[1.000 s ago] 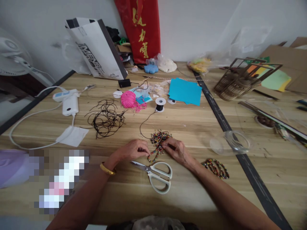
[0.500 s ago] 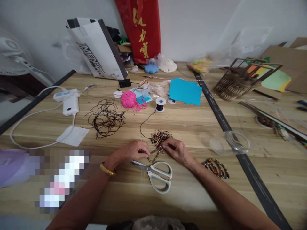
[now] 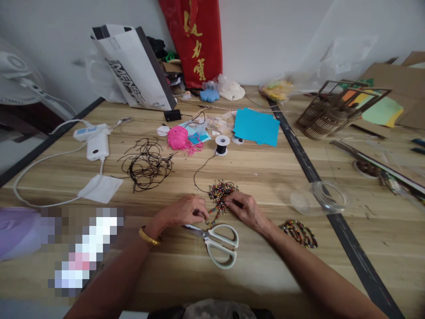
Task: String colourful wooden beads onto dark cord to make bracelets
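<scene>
A small heap of multicoloured beads [image 3: 222,190] lies on the wooden table, and a short curved string of beads [image 3: 215,218] runs from its near side. My left hand [image 3: 189,210], with a gold bangle on the wrist, is closed in a pinch at the left end of that string. At the heap's right edge, my right hand [image 3: 246,209] has thumb and forefinger pressed together; what sits between them is too small to make out. Scissors [image 3: 217,243] with pale handles lie just below both hands, blades slightly apart. A black cord leads from the heap to a spool [image 3: 222,145].
Coiled bead strands [image 3: 299,233] lie beside my right forearm. Tangled black cord [image 3: 146,165], pink yarn [image 3: 178,138] and blue sheets [image 3: 256,127] are farther back. A clear round container [image 3: 330,198] stands right, a power bank [image 3: 97,146] left, a paper bag [image 3: 139,66] behind.
My left hand has shifted very slightly, its fingers curling a little more at the end of the bead string. The right hand stays at the heap; the scissors have not moved.
</scene>
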